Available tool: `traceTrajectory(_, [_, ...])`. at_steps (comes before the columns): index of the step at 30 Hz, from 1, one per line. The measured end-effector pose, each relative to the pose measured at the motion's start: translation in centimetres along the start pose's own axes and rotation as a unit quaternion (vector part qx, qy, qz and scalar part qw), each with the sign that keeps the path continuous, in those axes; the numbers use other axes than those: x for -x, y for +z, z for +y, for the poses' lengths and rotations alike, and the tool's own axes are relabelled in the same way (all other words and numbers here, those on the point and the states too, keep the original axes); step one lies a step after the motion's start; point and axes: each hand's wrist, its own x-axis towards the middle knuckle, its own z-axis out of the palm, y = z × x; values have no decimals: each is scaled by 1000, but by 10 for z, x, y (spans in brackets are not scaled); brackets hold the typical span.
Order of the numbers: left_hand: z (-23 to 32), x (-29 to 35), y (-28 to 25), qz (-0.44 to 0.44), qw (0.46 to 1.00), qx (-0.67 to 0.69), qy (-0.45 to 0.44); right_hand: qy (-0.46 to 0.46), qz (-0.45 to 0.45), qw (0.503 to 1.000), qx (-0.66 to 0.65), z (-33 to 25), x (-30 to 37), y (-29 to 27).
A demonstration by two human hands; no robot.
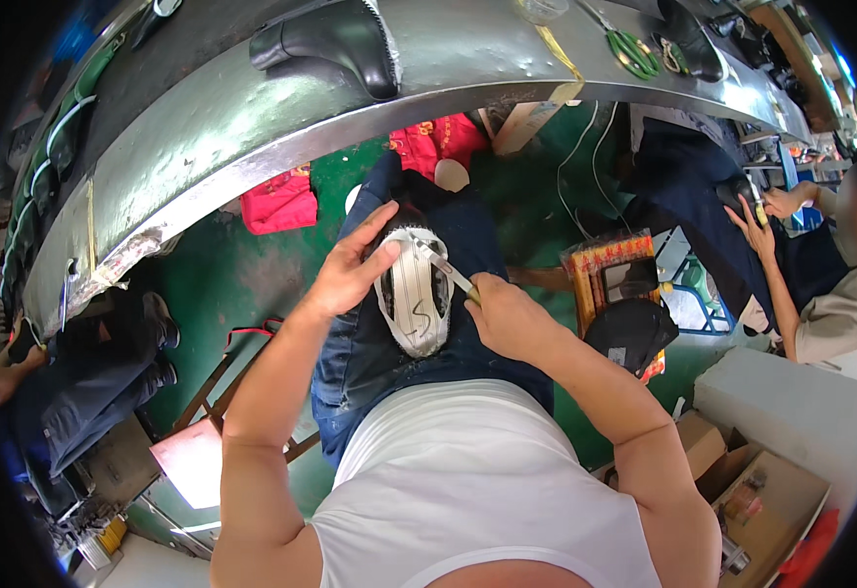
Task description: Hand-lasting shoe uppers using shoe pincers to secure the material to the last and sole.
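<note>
A shoe in the making (416,304) rests sole side up across my lap, its pale underside showing a dark pen mark and a ragged white rim. My left hand (355,265) grips its upper left end, thumb on the rim and fingers around the dark upper. In my right hand (509,316) is a slim metal hand tool (442,263) with a light-coloured grip. Its tip meets the shoe's rim near the far end; the exact kind of tool cannot be made out.
A metal-topped bench (213,127) curves across the far side, bearing a black boot (335,44) and green-handled scissors (632,54). At right, a co-worker's hands (763,230) hold a dark shoe. A black cap (631,333) lies on a stool beside me. Another person's legs (105,377) are at left.
</note>
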Motion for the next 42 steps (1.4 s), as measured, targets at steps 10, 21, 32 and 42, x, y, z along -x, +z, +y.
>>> traceTrajectory(10, [-1,-2,14,104,993,7,-59,10,-35,971,-238,-31,10,-45])
traceTrajectory(21, [-12,72,59,70,983,-83,-151,98,-21,946,-310,34,9,2])
traceTrajectory(32, [112,47,13,-5,932,-357,64,208,64,782,-585,93,28,47])
traceTrajectory(42, [43,-61,37,-24,983,-103,-149,197,42,789,-581,92,27,31])
